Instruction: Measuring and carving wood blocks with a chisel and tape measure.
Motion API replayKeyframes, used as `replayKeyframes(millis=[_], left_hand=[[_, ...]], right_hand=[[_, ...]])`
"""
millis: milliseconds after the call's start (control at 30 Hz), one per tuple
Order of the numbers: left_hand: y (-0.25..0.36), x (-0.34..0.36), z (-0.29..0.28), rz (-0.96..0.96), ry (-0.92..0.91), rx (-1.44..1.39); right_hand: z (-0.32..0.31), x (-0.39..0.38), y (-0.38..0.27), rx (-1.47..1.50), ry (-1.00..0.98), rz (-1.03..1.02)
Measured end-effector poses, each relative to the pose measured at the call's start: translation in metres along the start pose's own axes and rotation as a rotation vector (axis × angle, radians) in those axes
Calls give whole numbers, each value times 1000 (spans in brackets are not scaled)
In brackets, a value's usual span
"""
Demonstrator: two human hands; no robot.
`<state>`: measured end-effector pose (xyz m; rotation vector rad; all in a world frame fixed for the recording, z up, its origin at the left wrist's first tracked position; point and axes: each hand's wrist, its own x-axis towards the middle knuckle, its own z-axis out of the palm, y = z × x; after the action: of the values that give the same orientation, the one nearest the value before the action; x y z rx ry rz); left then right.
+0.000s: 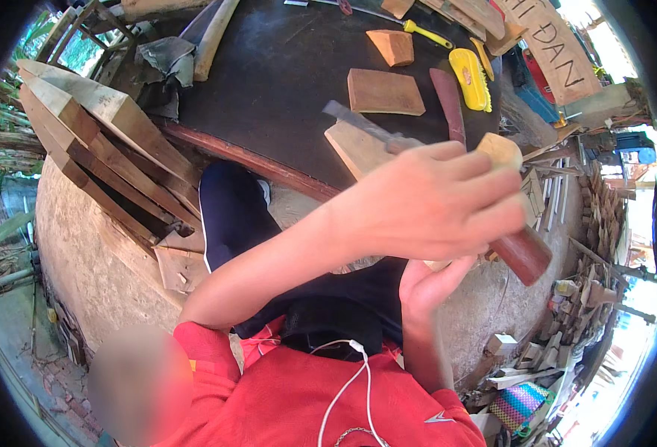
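Observation:
My left hand [447,201] reaches across from the left, fingers wrapped round something, mostly hidden. A blurred grey metal blade [358,123] sticks out on its left side. A dark brown, rounded wooden handle [523,257] shows below its fingers. I cannot tell whether blade and handle are one tool. Beyond the knuckles shows a pale wooden knob [501,150]. Underneath, my right hand [431,284] is turned palm up; its fingers are largely covered by the left hand, and what it holds is hidden. A pale wooden board [352,153] lies behind the blade at the table's edge.
On the dark table [269,82] are a brown wooden block [386,92], a wedge-shaped block [392,48], a yellow-handled tool [430,34], a yellow toothed object [470,79] and a reddish wooden handle [448,104]. Long shaped timbers [112,141] stand left. Wood scraps [604,223] pile up right.

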<state>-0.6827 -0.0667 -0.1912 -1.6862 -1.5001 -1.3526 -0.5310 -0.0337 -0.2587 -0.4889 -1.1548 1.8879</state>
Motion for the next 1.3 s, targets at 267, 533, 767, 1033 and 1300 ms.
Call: replayKeyframes(millis=[267,533,767,1033,1300], left_hand=[[-1,-7,20,84,-29,145],[-6,1,32,-42,32,-38],[-3,8,42,-66,73,-15],[-4,8,53,-97,69,-57],[-5,7,56,-62,140,22]], right_hand=[[-27,26,8,-400,-129,-118],[-65,37,16,-331,-3,-72],[-36,27,5,-383,3,-26],[-52,33,7,-268,-196,-102],[-39,33,7,-313,-10,-115]])
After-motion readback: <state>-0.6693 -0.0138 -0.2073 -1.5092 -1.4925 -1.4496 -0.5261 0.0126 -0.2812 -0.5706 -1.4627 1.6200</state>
